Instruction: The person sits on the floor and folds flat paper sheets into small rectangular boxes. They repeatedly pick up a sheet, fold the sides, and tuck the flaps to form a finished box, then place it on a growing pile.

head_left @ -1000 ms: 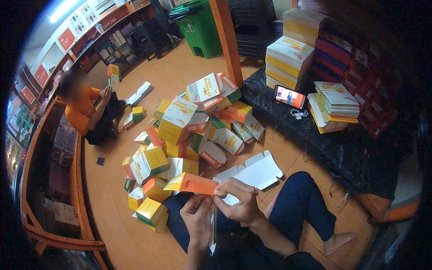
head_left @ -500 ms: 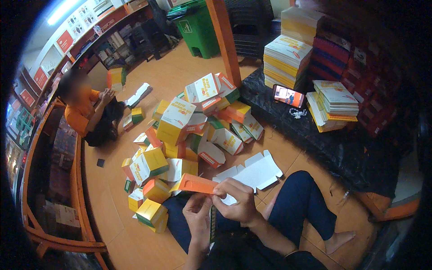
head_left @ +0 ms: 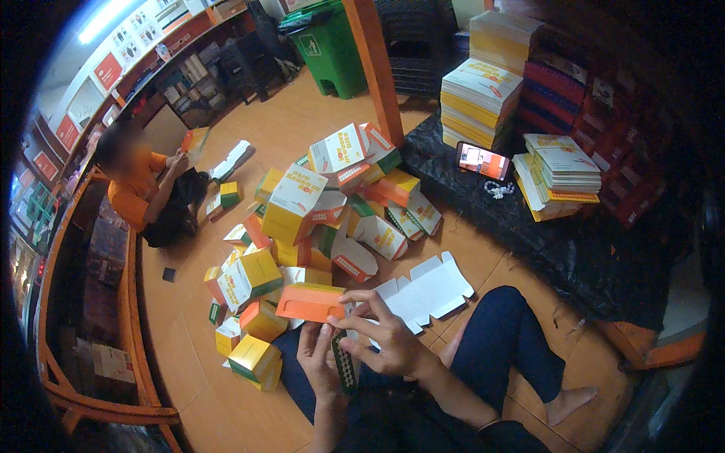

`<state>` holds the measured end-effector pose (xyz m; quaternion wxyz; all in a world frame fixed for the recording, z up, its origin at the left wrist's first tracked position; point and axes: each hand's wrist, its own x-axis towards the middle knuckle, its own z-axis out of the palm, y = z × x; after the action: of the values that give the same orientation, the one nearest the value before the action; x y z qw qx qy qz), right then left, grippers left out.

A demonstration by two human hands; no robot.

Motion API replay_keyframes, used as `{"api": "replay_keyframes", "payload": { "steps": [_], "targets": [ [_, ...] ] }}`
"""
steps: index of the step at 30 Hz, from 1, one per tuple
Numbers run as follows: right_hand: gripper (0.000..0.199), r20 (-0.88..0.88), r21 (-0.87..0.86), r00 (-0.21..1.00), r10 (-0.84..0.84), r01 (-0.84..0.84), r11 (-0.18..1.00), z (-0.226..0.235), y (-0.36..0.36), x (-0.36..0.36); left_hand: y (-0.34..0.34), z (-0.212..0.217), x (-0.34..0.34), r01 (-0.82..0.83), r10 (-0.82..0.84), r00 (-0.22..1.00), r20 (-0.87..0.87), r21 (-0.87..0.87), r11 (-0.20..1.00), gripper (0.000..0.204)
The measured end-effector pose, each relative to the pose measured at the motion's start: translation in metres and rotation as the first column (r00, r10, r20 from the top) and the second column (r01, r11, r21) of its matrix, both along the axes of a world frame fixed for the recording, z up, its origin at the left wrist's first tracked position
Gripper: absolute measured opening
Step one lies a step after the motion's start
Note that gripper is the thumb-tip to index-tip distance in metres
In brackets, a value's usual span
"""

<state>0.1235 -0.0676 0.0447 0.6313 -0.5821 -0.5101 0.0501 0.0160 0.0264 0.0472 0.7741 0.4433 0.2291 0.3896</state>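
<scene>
Above my lap I hold a small cardboard box, its orange side with a cut-out slot facing up and a yellow edge behind. A dark green dotted panel of it hangs down between my hands. My left hand grips the box from below, thumb near the orange panel's lower edge. My right hand is closed on the box's right end, its fingers bent over the corner and the side. Beyond my right hand, a flat cardboard blank lies white side up on the floor.
A heap of folded boxes lies ahead. Toward the right, a black-covered platform bears stacked flat cartons, more cartons, a phone and a beaded string. A person in orange sits far left. An orange post and green bin stand behind.
The box has turned so its orange side shows more broadly and has shifted slightly left. My right fingers have spread along its end. The other person now holds a carton out in front.
</scene>
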Motion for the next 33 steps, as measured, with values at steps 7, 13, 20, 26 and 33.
{"api": "replay_keyframes", "payload": {
  "steps": [7, 13, 20, 26, 33],
  "targets": [
    [0.047, -0.315, -0.068, 0.942, 0.118, -0.147, 0.987, -0.003, 0.005, -0.015, 0.023, -0.011, -0.010, -0.292, 0.291, 0.956, 0.022, 0.065, 0.954, 0.041],
    [0.009, -0.096, -0.105, 0.920, -0.381, 0.371, 0.922, -0.006, -0.006, 0.003, 0.020, -0.028, -0.021, 0.102, 0.049, 0.972, -0.228, 0.606, 0.789, 0.050],
    [0.009, -0.178, -0.003, 0.917, -0.357, 0.363, 0.932, 0.013, -0.014, 0.002, 0.002, -0.023, 0.004, 0.028, 0.234, 0.971, -0.053, 0.994, 0.108, 0.043],
    [0.010, -0.162, 0.020, 0.946, -0.281, 0.288, 0.957, 0.024, -0.019, 0.000, 0.003, -0.033, -0.006, 0.048, 0.472, 0.868, -0.155, 0.972, 0.231, 0.021],
    [0.038, -0.072, 0.022, 0.997, 0.033, -0.032, 0.999, 0.019, -0.022, 0.001, -0.004, -0.032, -0.008, -0.137, 0.295, 0.928, -0.229, 0.526, 0.839, 0.017]
  ]
}}
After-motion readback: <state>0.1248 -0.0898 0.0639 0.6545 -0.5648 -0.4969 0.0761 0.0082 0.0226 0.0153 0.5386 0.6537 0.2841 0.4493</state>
